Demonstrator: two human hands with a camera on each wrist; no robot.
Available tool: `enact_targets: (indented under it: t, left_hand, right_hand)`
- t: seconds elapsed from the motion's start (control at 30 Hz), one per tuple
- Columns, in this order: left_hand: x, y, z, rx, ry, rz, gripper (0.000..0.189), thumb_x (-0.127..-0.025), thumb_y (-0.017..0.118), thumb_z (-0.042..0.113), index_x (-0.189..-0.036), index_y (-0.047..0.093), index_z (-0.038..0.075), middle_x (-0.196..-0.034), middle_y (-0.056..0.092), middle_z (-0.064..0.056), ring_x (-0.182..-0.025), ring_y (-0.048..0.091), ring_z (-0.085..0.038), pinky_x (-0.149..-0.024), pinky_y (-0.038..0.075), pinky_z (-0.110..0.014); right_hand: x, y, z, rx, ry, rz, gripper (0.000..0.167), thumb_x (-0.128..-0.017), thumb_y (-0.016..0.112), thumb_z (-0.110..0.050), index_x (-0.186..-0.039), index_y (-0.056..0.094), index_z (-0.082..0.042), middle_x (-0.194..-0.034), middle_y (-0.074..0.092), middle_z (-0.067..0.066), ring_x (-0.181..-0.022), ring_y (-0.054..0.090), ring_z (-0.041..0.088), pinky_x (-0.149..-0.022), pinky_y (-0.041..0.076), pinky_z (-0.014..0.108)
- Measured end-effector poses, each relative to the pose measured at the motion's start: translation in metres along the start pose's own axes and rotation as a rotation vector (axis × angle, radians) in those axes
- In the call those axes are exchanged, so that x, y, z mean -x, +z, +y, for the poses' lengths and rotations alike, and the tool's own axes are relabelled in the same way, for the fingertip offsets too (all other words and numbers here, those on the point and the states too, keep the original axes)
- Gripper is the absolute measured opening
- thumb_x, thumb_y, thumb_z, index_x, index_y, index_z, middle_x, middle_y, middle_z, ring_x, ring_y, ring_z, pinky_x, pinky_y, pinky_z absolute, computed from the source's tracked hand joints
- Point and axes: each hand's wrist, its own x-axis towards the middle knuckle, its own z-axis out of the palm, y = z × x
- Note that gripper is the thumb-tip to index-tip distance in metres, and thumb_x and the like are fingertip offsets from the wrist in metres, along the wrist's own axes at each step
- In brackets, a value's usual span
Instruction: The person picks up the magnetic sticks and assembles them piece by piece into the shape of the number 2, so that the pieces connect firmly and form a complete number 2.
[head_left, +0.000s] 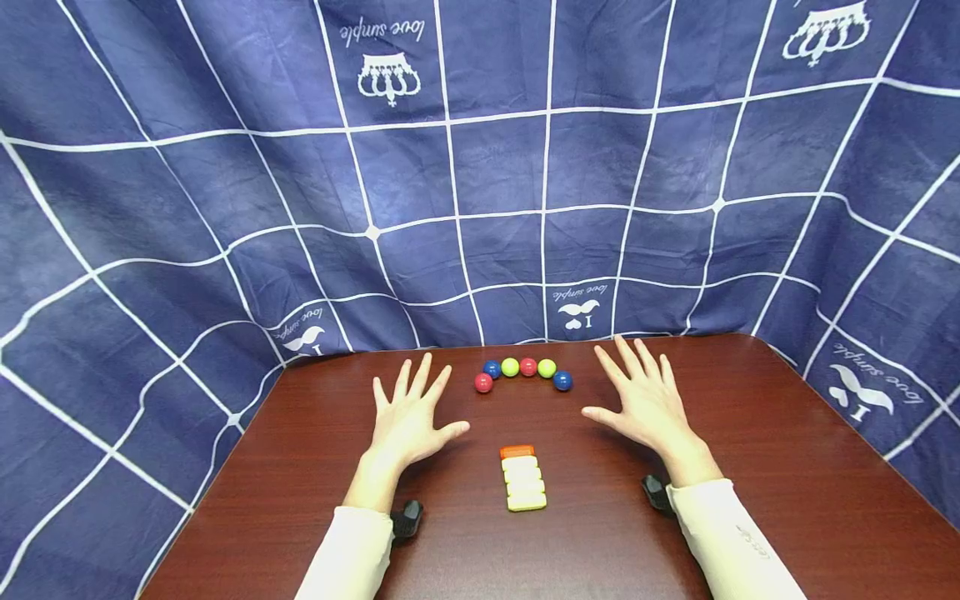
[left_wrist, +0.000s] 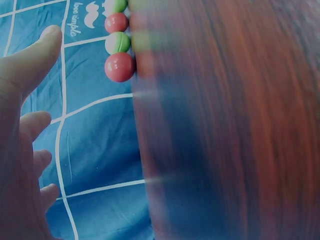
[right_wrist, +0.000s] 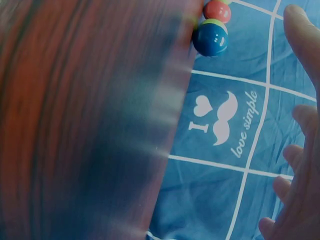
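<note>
My left hand (head_left: 408, 421) is held over the left half of the table, fingers spread, with nothing in it. Opposite it, my right hand (head_left: 647, 408) also has its fingers spread and holds nothing. Between and beyond them, several small shiny balls form a shallow arc: red (head_left: 483, 382) and blue (head_left: 562, 380) ones at the ends, with blue, yellow-green (head_left: 510, 367) and red between. Nearer the body lies a short column of yellow blocks (head_left: 526, 485) topped at its far end by an orange block (head_left: 517, 452). The left wrist view shows a red ball (left_wrist: 120, 67) nearest, the right wrist view a blue ball (right_wrist: 210, 39).
The dark brown wooden table (head_left: 465, 550) ends just behind the balls. A blue curtain (head_left: 495, 167) with white grid lines hangs along the back and both sides. Black wrist devices sit at the left wrist (head_left: 407, 520) and right wrist (head_left: 656, 493).
</note>
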Motion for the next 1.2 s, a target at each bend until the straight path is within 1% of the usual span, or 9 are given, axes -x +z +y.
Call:
enact_targets:
  t: [0.43,0.53,0.67,0.73,0.8,0.87,0.97,1.07,1.2]
  left_hand:
    - [0.0,-0.002,-0.001,-0.006,-0.003,-0.013,0.094,-0.079,0.068,0.07,-0.156,0.033,0.03,-0.168,0.018,-0.006,-0.155,0.012,-0.039,-0.113,-0.002,-0.076]
    - [0.0,-0.002,-0.001,0.0,-0.001,-0.008,0.093,-0.079,0.068,0.07,-0.156,0.035,0.029,-0.168,0.021,-0.008,-0.155,0.015,-0.038,-0.115,0.0,-0.075]
    - [0.0,-0.001,0.0,0.012,0.014,0.035,0.087,-0.08,0.07,0.065,-0.152,0.043,0.025,-0.163,0.031,-0.01,-0.152,0.025,-0.036,-0.118,0.007,-0.07]
    - [-0.001,-0.001,0.001,0.028,0.022,0.062,0.08,-0.082,0.072,0.06,-0.149,0.048,0.023,-0.159,0.039,-0.011,-0.149,0.033,-0.034,-0.119,0.014,-0.067]
    - [-0.001,-0.001,0.003,0.049,0.03,0.089,0.072,-0.083,0.074,0.053,-0.144,0.053,0.021,-0.15,0.048,-0.01,-0.141,0.043,-0.033,-0.117,0.024,-0.062]
    - [0.0,0.0,0.006,0.071,0.031,0.114,0.063,-0.084,0.076,0.048,-0.138,0.058,0.021,-0.139,0.057,-0.007,-0.131,0.054,-0.03,-0.11,0.038,-0.055]
    - [-0.002,0.002,0.014,0.122,0.026,0.135,0.049,-0.085,0.077,0.042,-0.127,0.066,0.021,-0.12,0.065,-0.001,-0.109,0.066,-0.023,-0.088,0.053,-0.045]
    - [-0.004,0.005,0.024,0.189,0.022,0.109,0.037,-0.085,0.077,0.039,-0.117,0.069,0.021,-0.107,0.069,0.001,-0.091,0.069,-0.017,-0.07,0.054,-0.04]
    - [-0.006,0.007,0.034,0.302,0.021,0.008,0.032,-0.085,0.077,0.036,-0.112,0.071,0.02,-0.096,0.072,0.002,-0.081,0.067,-0.012,-0.065,0.05,-0.033]
  right_hand:
    - [0.001,0.003,0.0,0.006,0.009,-0.03,0.099,-0.072,0.075,-0.066,-0.153,0.039,-0.021,-0.163,0.028,0.015,-0.149,0.022,0.044,-0.114,0.015,0.072]
    - [0.001,0.004,0.0,0.001,0.013,-0.033,0.098,-0.073,0.075,-0.066,-0.152,0.041,-0.02,-0.161,0.031,0.016,-0.149,0.022,0.043,-0.114,0.015,0.071]
    - [0.0,0.006,-0.001,-0.024,0.028,-0.021,0.092,-0.074,0.078,-0.06,-0.149,0.046,-0.017,-0.156,0.04,0.018,-0.147,0.027,0.043,-0.115,0.016,0.069]
    - [-0.001,0.007,-0.004,-0.05,0.039,-0.011,0.085,-0.076,0.079,-0.053,-0.146,0.049,-0.016,-0.152,0.044,0.019,-0.143,0.033,0.043,-0.114,0.02,0.066]
    - [-0.004,0.009,-0.007,-0.087,0.054,-0.005,0.078,-0.079,0.078,-0.047,-0.144,0.05,-0.015,-0.149,0.047,0.019,-0.137,0.04,0.043,-0.111,0.028,0.064]
    - [-0.006,0.012,-0.012,-0.145,0.077,-0.004,0.07,-0.082,0.077,-0.041,-0.142,0.052,-0.014,-0.145,0.05,0.02,-0.13,0.047,0.043,-0.105,0.036,0.063]
    - [-0.009,0.015,-0.017,-0.257,0.126,-0.006,0.06,-0.086,0.075,-0.033,-0.139,0.056,-0.012,-0.138,0.056,0.019,-0.123,0.053,0.042,-0.098,0.043,0.06]
    - [-0.012,0.018,-0.019,-0.369,0.179,-0.017,0.053,-0.088,0.075,-0.026,-0.135,0.058,-0.01,-0.133,0.059,0.018,-0.121,0.054,0.04,-0.098,0.044,0.058]
    - [-0.019,0.025,-0.022,-0.492,0.221,-0.045,0.047,-0.089,0.074,-0.022,-0.132,0.06,-0.009,-0.129,0.061,0.018,-0.116,0.06,0.037,-0.097,0.046,0.054]
